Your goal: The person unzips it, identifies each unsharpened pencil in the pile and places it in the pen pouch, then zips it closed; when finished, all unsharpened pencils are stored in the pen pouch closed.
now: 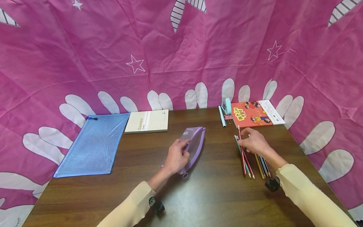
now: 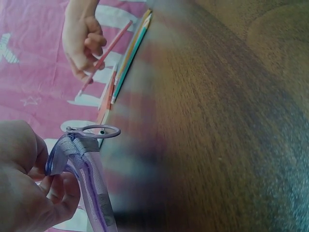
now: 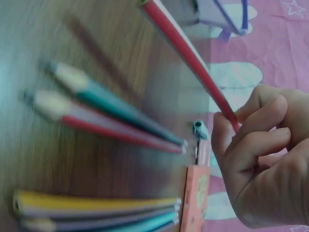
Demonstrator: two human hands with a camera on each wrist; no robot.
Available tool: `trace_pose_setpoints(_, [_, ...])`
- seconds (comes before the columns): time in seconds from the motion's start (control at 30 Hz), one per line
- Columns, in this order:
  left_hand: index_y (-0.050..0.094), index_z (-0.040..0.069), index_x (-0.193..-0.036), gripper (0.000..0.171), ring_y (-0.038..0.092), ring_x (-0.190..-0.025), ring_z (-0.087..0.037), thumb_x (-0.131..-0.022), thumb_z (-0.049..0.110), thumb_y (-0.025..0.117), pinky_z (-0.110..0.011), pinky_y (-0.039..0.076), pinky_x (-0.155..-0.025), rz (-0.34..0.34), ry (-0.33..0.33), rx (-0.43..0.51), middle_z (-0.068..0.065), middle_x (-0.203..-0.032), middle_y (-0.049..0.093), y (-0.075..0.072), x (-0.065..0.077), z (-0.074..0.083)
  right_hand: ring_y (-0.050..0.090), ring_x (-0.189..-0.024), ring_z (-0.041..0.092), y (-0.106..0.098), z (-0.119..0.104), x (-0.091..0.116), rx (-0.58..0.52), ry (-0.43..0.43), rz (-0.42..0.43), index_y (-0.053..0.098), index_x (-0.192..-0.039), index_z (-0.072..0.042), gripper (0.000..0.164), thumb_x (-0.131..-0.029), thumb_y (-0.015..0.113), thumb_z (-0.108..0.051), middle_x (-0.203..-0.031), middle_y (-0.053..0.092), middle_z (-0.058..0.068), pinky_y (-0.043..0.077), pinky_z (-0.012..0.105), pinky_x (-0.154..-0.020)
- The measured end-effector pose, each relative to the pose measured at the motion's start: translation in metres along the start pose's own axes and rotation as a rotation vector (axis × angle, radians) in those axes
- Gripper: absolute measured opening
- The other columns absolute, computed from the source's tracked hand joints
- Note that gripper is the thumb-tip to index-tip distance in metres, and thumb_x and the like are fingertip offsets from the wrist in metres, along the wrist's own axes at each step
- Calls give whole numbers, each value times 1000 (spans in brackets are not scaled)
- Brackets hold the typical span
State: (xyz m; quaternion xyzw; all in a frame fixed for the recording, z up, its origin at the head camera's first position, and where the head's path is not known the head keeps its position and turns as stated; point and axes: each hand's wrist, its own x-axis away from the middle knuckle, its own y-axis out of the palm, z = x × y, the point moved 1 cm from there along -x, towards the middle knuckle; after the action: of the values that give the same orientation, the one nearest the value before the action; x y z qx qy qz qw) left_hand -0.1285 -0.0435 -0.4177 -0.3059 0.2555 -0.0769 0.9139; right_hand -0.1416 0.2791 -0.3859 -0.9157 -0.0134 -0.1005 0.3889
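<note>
On the wooden worktop (image 1: 210, 201), taking its middle as the clock's centre and twelve as the far edge, a flat blue mesh zip pouch (image 1: 93, 145) lies at about nine o'clock. Just beside it, between ten and eleven, is a cream paper notebook (image 1: 146, 121) marked "Gambit".

Near the centre, the left hand (image 1: 176, 156) has its thumb and fingers bent, pinching the edge of a translucent purple zip pouch (image 1: 195, 153). The pouch has a ring pull (image 1: 185, 175) at its six o'clock end.

Between one and two o'clock stand a pale blue pen (image 1: 222, 116) and a mint-green stapler (image 1: 227, 106). At three, a teal pencil (image 3: 120, 106) and a red pencil (image 3: 116, 131) lie side by side.

The right hand (image 1: 254, 140), between two and three, has its fingers curled, pinching a slim red-and-white striped pencil (image 3: 186, 50) above them. An orange-red illustrated book (image 1: 252, 113) lies at two, against the pink printed cloth (image 1: 181, 56). Rightmost of the pencils, a row of yellow and dark pencils (image 1: 262, 165) lies at three o'clock.
</note>
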Motion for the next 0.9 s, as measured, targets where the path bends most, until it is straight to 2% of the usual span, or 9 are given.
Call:
trace_pose_setpoints(0.17, [66,-7,-123,53,58,-79,-24,-71,-11,56,-32,52,-68,7,13,1,-16,-94,61,1,0,0,48,-47,12,9,-9,1,-162,39,-32,45,-128,0,48,-86,65,-12,-68,53,4,38,24,-44])
trace_pose_setpoints(0.27, [66,-7,-123,53,58,-79,-24,-71,-11,56,-32,52,-68,10,15,-1,-16,-94,61,1,0,-1,45,-46,11,14,-15,1,-248,32,-41,43,-131,-1,49,-87,64,-11,-66,49,3,37,23,-43])
trace_pose_setpoints(0.5, [67,-6,-122,53,58,-78,-24,-70,-11,57,-32,52,-68,13,19,-5,-15,-94,61,1,0,0,45,-47,11,27,-26,0,-402,33,-36,41,-132,-4,50,-88,62,-8,-73,51,6,39,22,-44])
trace_pose_setpoints(0.73, [67,-6,-122,53,58,-79,-23,-70,-10,56,-33,51,-69,13,19,-6,-15,-94,62,0,0,0,43,-45,9,42,-40,-1,-536,22,1,42,-127,-5,44,-87,60,-5,-81,63,9,36,20,-42])
trace_pose_setpoints(0.9, [67,-6,-123,54,58,-79,-23,-71,-11,56,-32,52,-69,10,12,-4,-15,-94,62,1,0,0,42,-43,8,52,-49,-1,-638,-7,30,41,-121,-5,40,-86,59,-1,-77,64,7,32,19,-41])
